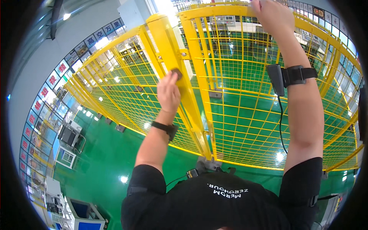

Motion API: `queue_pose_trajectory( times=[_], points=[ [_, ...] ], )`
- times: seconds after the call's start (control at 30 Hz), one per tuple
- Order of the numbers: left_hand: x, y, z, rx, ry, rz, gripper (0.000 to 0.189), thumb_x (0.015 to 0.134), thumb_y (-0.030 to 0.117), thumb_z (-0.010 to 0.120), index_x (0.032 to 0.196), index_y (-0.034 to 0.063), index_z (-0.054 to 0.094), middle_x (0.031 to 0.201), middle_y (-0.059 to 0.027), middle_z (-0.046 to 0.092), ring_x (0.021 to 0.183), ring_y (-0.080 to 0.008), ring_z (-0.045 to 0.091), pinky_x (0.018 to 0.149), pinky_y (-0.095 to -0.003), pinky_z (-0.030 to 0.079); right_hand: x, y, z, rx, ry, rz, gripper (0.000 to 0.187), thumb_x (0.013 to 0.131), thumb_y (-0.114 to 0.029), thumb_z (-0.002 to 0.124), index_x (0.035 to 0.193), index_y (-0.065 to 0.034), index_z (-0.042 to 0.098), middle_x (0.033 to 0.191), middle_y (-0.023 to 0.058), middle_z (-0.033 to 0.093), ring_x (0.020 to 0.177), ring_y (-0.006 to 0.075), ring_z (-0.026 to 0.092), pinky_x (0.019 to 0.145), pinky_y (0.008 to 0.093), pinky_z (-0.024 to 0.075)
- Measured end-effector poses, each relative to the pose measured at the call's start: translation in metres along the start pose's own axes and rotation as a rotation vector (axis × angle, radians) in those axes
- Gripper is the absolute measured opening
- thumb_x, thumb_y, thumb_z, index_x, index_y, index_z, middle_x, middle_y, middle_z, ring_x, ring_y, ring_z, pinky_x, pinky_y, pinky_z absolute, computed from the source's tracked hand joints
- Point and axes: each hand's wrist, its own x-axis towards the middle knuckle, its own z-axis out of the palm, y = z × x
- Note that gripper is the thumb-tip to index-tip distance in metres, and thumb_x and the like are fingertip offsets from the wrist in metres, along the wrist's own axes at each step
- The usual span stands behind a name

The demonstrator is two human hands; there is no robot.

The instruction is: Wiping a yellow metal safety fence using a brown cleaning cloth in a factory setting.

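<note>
My left hand point(169, 93) is raised to a thick yellow metal fence post point(185, 93). Between its fingertips and the post's face sits a small dark brown pad point(176, 74), mostly uncovered on its right side. My right hand point(274, 18) is higher up, at the top rail point(218, 11) of the yellow mesh fence panel point(244, 115). Its fingers reach the picture's upper edge and are partly cut off, so I cannot see what they hold. A bolted bracket point(184, 54) joins the post to the right-hand panel.
Another yellow mesh panel point(115, 83) runs off to the left. Dark feet point(120, 128) hold the fence on the glossy green floor point(106, 155). A black device point(276, 80) with a cable is strapped to my right forearm. A blue-panelled cabinet point(83, 214) stands lower left.
</note>
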Motion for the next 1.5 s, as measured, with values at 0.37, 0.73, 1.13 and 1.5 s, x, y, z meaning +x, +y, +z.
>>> queue_pose_trajectory(
  times=[0.37, 0.73, 1.13, 1.5],
  points=[
    [-0.053, -0.009, -0.011, -0.161, -0.001, -0.522, 0.025, 0.099, 0.001, 0.061, 0.122, -0.0004, 0.071, 0.116, -0.0173, 0.071, 0.108, -0.0306, 0.069, 0.095, -0.0389, 0.055, -0.002, 0.001, -0.009, 0.020, -0.034, 0.027, 0.048, 0.095, -0.039, 0.050, 0.070, -0.0085, 0.076, 0.072, 0.0166, 0.073, 0.069, 0.0368, 0.072, 0.069, 0.0502, 0.0564],
    [-0.083, -0.032, 0.021, -0.752, -0.157, -1.092, 0.034, 0.106, 0.004, 0.052, 0.138, -0.0026, 0.061, 0.098, -0.0016, 0.067, 0.074, -0.0073, 0.056, 0.061, -0.0236, 0.043, 0.006, -0.010, -0.017, 0.067, -0.105, -0.049, 0.049, 0.097, -0.038, 0.045, 0.076, -0.0070, 0.078, 0.079, 0.0186, 0.075, 0.077, 0.0359, 0.075, 0.072, 0.0495, 0.0572],
    [-0.127, 0.046, -0.072, -0.854, -0.905, -1.330, 0.020, 0.092, 0.002, 0.057, 0.101, -0.0007, 0.074, 0.081, -0.0013, 0.070, 0.077, -0.0116, 0.063, 0.069, -0.0271, 0.049, 0.004, -0.003, -0.021, 0.065, -0.079, 0.002, 0.055, 0.099, -0.040, 0.043, 0.075, -0.0028, 0.077, 0.081, 0.0204, 0.074, 0.078, 0.0389, 0.073, 0.075, 0.0505, 0.0564],
    [0.124, 0.207, -0.057, -1.216, -0.788, -0.496, 0.029, 0.098, 0.027, 0.071, 0.088, 0.0003, 0.071, 0.069, -0.0041, 0.065, 0.065, -0.0125, 0.065, 0.061, -0.0286, 0.050, -0.016, -0.014, -0.077, 1.234, 0.223, 0.154, 0.050, 0.107, -0.029, 0.046, 0.146, 0.0016, 0.054, 0.150, 0.0203, 0.053, 0.136, 0.0311, 0.053, 0.114, 0.0387, 0.0392]
  ],
)
